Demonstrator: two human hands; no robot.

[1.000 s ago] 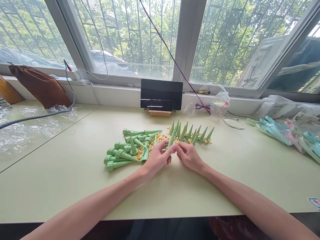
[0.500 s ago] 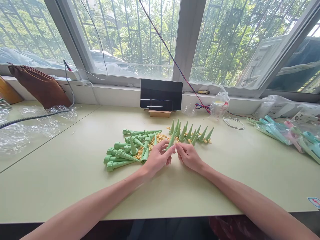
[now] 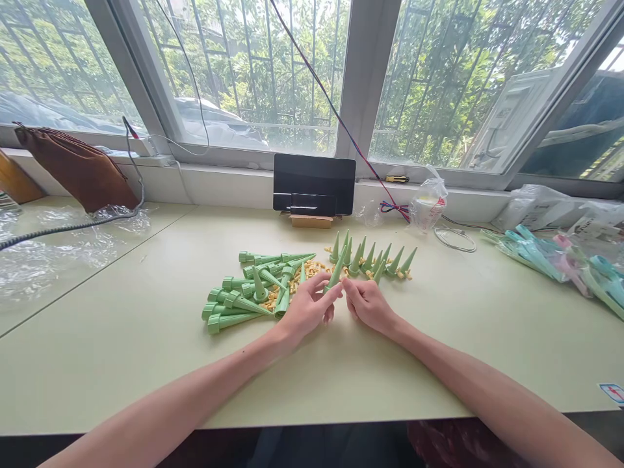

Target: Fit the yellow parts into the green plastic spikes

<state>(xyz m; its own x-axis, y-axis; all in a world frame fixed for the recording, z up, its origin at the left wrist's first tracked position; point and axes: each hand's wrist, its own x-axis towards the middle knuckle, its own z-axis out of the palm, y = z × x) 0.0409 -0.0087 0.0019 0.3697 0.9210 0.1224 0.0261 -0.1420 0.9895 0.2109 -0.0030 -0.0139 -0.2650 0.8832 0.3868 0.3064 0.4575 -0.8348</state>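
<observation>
Between the fingers and thumb of my left hand (image 3: 307, 305) is a green plastic cone spike (image 3: 336, 273), its tip pointing up and slightly right. My right hand (image 3: 368, 302) is closed in a pinch against the side of that spike; whatever its fingertips hold is too hidden to name. To the left lies a pile of green cone spikes (image 3: 234, 302), with small yellow-tan plastic pieces (image 3: 314, 268) scattered beside it. Behind my right hand, several green spikes (image 3: 369, 257) stand upright with yellow-tan pieces at their bases.
A dark tablet (image 3: 314, 182) rests on a stand at the back of the table. A bagged cup (image 3: 428, 209) and a coiled white cable (image 3: 455, 240) are right of it. Bagged teal and pink items (image 3: 560, 257) lie far right; a brown pouch (image 3: 78, 169) stands far left.
The green spike in my left hand has tilted a little further to the right. Both hands have stayed almost in place.
</observation>
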